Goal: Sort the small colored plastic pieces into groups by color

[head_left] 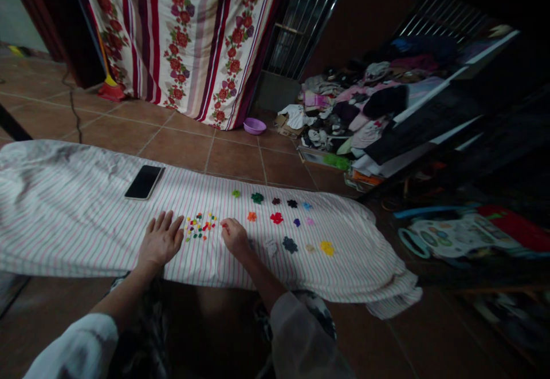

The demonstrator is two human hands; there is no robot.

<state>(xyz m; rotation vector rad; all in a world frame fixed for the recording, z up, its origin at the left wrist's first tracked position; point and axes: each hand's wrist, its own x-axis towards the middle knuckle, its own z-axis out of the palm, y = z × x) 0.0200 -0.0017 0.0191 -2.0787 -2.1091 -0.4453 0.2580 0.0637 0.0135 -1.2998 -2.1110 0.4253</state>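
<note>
My left hand [160,240] lies flat, palm down, on the striped cloth with its fingers spread. Its fingertips are at the left edge of a loose patch of tiny mixed-colour pieces [200,228]. On the patch's right side, my right hand [234,237] is pinched closed. A hint of red shows at its fingertips, too small to make out. Further right lie small single-colour piles, among them orange [251,217], red [277,218], dark green [257,197], dark grey [290,244] and yellow [327,248]. A white pile [271,247] lies near my right wrist.
A smartphone [144,182] lies on the striped cloth [77,213] beyond my left hand. On the tiled floor behind are a purple basin [255,126] and a red dustpan [112,91] by a flowered curtain [180,35]. Heaped clothes [352,104] fill the back right.
</note>
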